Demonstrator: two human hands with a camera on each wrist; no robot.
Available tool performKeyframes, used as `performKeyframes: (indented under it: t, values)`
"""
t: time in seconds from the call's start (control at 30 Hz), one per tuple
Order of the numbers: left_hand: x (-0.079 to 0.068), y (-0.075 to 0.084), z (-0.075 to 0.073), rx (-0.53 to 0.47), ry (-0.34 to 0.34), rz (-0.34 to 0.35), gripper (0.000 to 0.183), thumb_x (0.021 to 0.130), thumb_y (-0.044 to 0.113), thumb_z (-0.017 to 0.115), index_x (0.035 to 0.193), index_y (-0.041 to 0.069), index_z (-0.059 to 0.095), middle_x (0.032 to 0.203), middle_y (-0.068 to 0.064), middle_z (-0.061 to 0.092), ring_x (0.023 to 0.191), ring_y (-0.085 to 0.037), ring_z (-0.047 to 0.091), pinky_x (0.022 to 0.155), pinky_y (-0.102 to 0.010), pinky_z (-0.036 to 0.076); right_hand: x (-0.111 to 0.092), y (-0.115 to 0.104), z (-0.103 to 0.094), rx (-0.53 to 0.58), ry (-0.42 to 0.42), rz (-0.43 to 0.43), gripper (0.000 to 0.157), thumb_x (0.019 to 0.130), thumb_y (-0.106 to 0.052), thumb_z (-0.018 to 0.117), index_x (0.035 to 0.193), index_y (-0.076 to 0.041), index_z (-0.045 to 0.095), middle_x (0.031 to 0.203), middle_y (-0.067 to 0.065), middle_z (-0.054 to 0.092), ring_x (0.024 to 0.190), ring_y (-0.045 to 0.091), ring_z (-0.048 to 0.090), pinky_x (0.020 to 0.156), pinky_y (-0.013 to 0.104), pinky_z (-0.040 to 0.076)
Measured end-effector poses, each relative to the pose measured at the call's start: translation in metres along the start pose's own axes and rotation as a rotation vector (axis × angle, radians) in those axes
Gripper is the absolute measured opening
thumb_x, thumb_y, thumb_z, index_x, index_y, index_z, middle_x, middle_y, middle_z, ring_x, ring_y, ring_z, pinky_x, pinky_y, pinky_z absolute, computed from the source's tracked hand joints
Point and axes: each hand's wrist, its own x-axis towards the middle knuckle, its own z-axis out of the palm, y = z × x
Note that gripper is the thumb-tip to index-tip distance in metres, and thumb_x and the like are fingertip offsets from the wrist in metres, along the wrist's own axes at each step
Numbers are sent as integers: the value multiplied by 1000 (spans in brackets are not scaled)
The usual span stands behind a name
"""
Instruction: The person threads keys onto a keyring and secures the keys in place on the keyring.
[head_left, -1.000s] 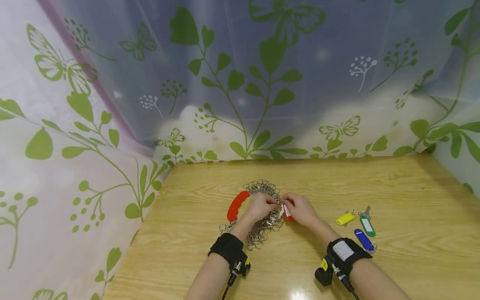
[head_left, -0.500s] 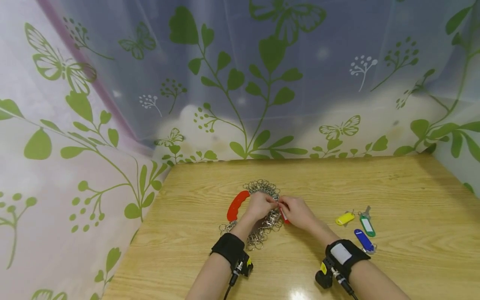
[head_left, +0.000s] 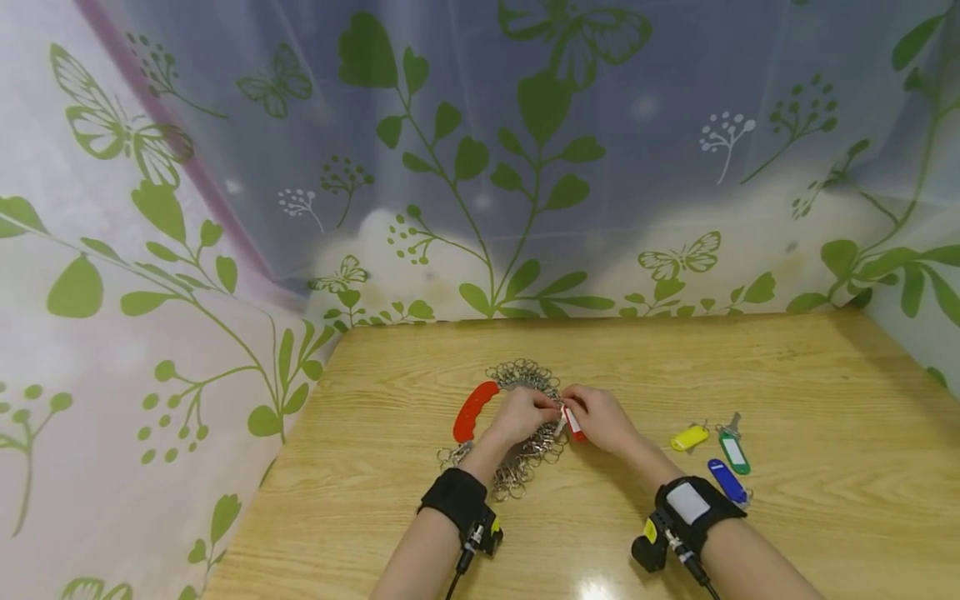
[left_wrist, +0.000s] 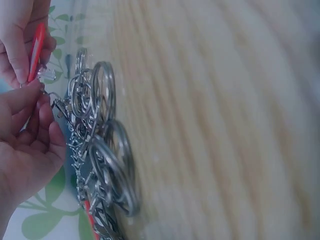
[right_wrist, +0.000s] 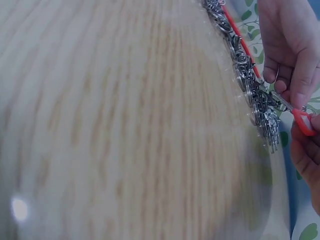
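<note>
A large key ring (head_left: 542, 442), with a red grip (head_left: 476, 412) and several metal clips and split rings round it, lies on the wooden table. My left hand (head_left: 521, 414) reaches over it and pinches a small metal clip at its right side; the fingertips partly hide that clip. Close by, my right hand (head_left: 603, 421) pinches a red key tag (head_left: 573, 423) with a white label. A silver key (head_left: 561, 422) hangs beside this tag. In the left wrist view the fingertips of both hands almost meet beside the red tag (left_wrist: 36, 52).
To the right on the table (head_left: 825, 400) lie a yellow key tag (head_left: 690, 437), a green key tag (head_left: 735, 452) and a blue key tag (head_left: 726, 480), with keys or rings attached. A patterned curtain (head_left: 480, 208) stands behind the table and along its sides.
My right hand moved slightly left toward my left fingertips with the red tag, then back right. The left hand stays nearly still at the key ring.
</note>
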Motion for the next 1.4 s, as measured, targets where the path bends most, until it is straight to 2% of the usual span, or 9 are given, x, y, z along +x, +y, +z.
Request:
performKeyframes:
  t: [0.13, 0.5, 0.63, 0.73, 0.87, 1.07, 1.13, 1.23, 1.4]
  values:
    - [-1, 1, -1, -28, 14, -4, 16, 88, 18, 65, 89, 6, 75, 76, -1, 64, 58, -10, 44, 53, -22, 35, 0, -1, -1, -3, 2, -14, 15, 92, -4, 55, 102, 2, 65, 95, 14, 66, 83, 25, 63, 70, 39, 49]
    - [0, 1, -1, -86, 64, -23, 16, 87, 14, 65, 88, 2, 75, 75, -3, 63, 57, -10, 45, 52, -21, 35, 0, 0, 2, -94, 12, -185, 9, 90, -1, 57, 94, -3, 66, 89, 10, 66, 79, 23, 63, 67, 37, 49]
    - [1, 1, -2, -88, 77, -36, 16, 87, 15, 66, 88, 2, 75, 80, -4, 65, 62, -9, 46, 54, -21, 36, 0, -1, 2, -103, 17, -196, 9, 90, -2, 58, 94, -3, 66, 88, 9, 66, 78, 22, 63, 67, 36, 49]
    - [1, 0, -1, -77, 86, -30, 16, 87, 15, 65, 87, 2, 74, 79, -3, 65, 62, -9, 47, 54, -21, 37, 0, -2, 1, -33, -7, -111, 11, 92, -4, 56, 96, -2, 65, 90, 10, 66, 79, 22, 62, 68, 37, 48]
    - [1, 1, -1, -36, 77, 9, 14, 88, 14, 64, 89, 3, 73, 76, -2, 63, 60, -9, 47, 53, -21, 37, 2, -3, 0, 169, -29, 106, 16, 93, -5, 53, 102, 4, 63, 95, 15, 65, 84, 24, 60, 70, 35, 47]
    - [0, 1, -3, 1, 38, 52, 13, 89, 13, 63, 95, 4, 71, 88, -4, 65, 71, -10, 56, 60, -23, 44, 7, -3, -5, 729, -81, 433, 28, 93, 1, 43, 116, 17, 48, 108, 26, 53, 82, 21, 63, 69, 31, 51]
    - [0, 2, -3, 12, 27, 53, 14, 89, 13, 63, 96, 5, 71, 90, -3, 64, 74, -11, 57, 62, -24, 45, 8, -2, -8, 855, -98, 505, 32, 95, 1, 39, 121, 19, 41, 110, 27, 49, 78, 21, 64, 67, 31, 52]
    - [-1, 2, -4, 37, 17, 65, 14, 89, 13, 63, 95, 5, 71, 91, -4, 64, 76, -13, 58, 64, -24, 45, 8, 0, -11, 866, -61, 555, 32, 94, 2, 42, 121, 19, 40, 103, 23, 52, 71, 15, 61, 62, 27, 51]
    - [-3, 2, -6, 95, 13, 88, 14, 89, 12, 62, 95, 5, 72, 94, -5, 63, 80, -15, 59, 66, -25, 46, 8, 4, -15, 676, -15, 520, 28, 90, 5, 47, 114, 19, 47, 90, 19, 59, 65, 14, 59, 57, 25, 50]
